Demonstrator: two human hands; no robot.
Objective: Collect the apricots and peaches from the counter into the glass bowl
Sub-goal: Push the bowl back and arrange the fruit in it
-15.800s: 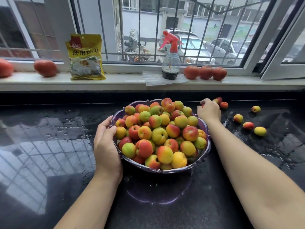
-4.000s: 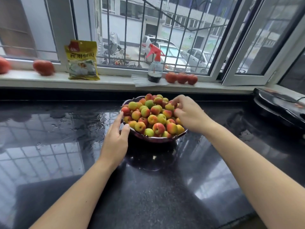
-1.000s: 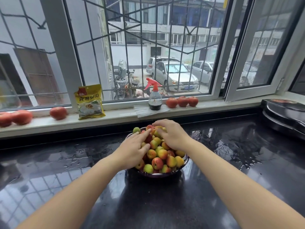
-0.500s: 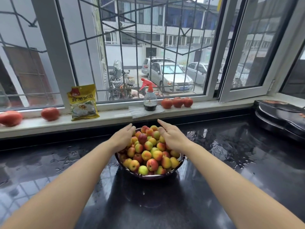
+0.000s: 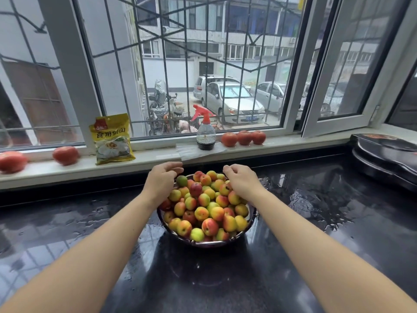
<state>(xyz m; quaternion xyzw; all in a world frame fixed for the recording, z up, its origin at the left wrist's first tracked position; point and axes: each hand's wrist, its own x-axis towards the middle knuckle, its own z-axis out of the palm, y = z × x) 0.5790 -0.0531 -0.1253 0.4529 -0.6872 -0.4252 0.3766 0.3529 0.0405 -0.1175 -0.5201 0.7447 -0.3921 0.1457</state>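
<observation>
A glass bowl [image 5: 204,243] stands on the wet black counter [image 5: 293,222], heaped with small red, yellow and green apricots and peaches [image 5: 204,210]. My left hand [image 5: 160,180] hovers over the pile's far left side, fingers loosely curled and pointing right. My right hand [image 5: 243,181] hovers over the far right side, fingers also loosely curled. I see no fruit in either hand. The fruit beneath both palms is hidden. No loose fruit shows on the counter.
On the window sill stand a yellow packet [image 5: 112,139], a spray bottle [image 5: 205,132], three tomatoes [image 5: 244,138] at the right and more tomatoes [image 5: 65,155] at the left. A black appliance [image 5: 385,154] lies at the counter's far right.
A second ago both hands lay on top of the fruit. They slid apart to the pile's sides and now sit raised near the far rim, fingers curled more.
</observation>
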